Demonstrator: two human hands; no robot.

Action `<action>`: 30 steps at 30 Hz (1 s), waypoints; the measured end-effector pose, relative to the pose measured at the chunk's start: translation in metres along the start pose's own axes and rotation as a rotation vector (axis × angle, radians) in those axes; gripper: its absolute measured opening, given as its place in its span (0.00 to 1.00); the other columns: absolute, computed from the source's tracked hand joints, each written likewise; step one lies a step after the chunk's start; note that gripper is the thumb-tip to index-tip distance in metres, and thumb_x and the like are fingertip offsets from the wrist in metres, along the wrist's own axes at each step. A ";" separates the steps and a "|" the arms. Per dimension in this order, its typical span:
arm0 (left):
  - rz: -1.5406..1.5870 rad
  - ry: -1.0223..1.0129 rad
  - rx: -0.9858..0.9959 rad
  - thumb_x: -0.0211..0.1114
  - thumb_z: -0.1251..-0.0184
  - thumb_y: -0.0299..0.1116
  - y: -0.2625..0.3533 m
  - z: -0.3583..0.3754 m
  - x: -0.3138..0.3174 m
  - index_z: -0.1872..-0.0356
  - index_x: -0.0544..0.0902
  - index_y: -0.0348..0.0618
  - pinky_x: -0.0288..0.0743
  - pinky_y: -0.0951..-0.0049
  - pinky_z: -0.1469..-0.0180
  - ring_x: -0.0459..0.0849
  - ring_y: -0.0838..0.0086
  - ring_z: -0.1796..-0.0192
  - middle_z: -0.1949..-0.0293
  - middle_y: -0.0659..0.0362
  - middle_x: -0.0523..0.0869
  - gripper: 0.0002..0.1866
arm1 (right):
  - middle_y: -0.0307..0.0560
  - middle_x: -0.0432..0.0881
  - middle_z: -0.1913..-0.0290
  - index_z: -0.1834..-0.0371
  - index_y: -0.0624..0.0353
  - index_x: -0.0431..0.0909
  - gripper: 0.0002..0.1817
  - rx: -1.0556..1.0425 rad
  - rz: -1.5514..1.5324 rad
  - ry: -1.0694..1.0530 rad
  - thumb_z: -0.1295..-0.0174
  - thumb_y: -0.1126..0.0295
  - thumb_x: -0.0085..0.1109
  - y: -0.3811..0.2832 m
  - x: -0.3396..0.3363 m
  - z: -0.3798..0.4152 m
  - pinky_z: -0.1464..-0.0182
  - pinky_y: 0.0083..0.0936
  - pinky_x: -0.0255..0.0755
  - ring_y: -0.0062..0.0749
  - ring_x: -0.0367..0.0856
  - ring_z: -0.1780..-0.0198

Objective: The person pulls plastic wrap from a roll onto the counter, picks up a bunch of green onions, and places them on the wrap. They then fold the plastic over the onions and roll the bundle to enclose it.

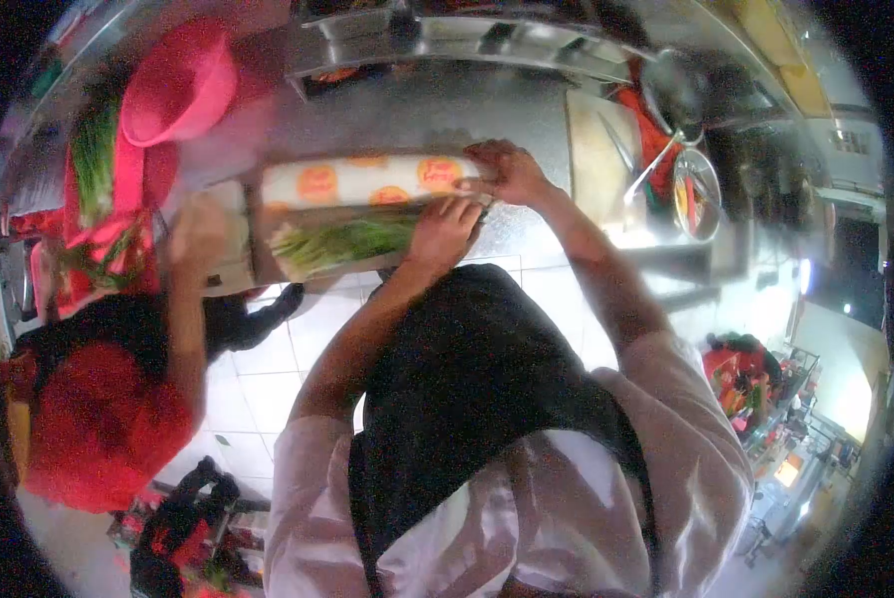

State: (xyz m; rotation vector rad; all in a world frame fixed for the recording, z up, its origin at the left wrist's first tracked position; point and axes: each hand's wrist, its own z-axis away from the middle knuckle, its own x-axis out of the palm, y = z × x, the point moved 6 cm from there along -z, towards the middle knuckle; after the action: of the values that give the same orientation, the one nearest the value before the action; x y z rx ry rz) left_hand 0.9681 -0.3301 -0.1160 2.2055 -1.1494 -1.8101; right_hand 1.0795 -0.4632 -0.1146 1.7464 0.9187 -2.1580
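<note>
Two bare hands work at a steel counter (527, 110), seen from above. A bundle of green stalks (342, 241) lies on a board, long axis running left to right, just in front of a printed roll (367, 179) lying parallel behind it. The left hand (445, 229) presses down closed on the bundle's right end. The right hand (507, 171) curls on the roll's right end. A co-worker's hand (200, 234) is near the bundle's left end. Bare counter opens beyond the roll; the counter's near edge runs just below the board.
</note>
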 end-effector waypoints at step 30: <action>-0.276 -0.175 -0.001 0.64 0.34 0.65 -0.080 -0.099 -0.009 0.30 0.76 0.53 0.78 0.50 0.41 0.83 0.50 0.43 0.44 0.49 0.83 0.37 | 0.44 0.87 0.54 0.47 0.63 0.82 0.21 0.812 -1.619 0.420 0.27 0.54 0.64 -0.013 0.099 0.054 0.56 0.29 0.76 0.27 0.83 0.56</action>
State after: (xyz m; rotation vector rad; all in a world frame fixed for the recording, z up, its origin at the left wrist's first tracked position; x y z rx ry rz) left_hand 1.0936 -0.3064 -0.1175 2.3438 -0.9031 -2.1452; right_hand 1.0026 -0.4638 -0.1976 2.0700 2.4479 -3.4709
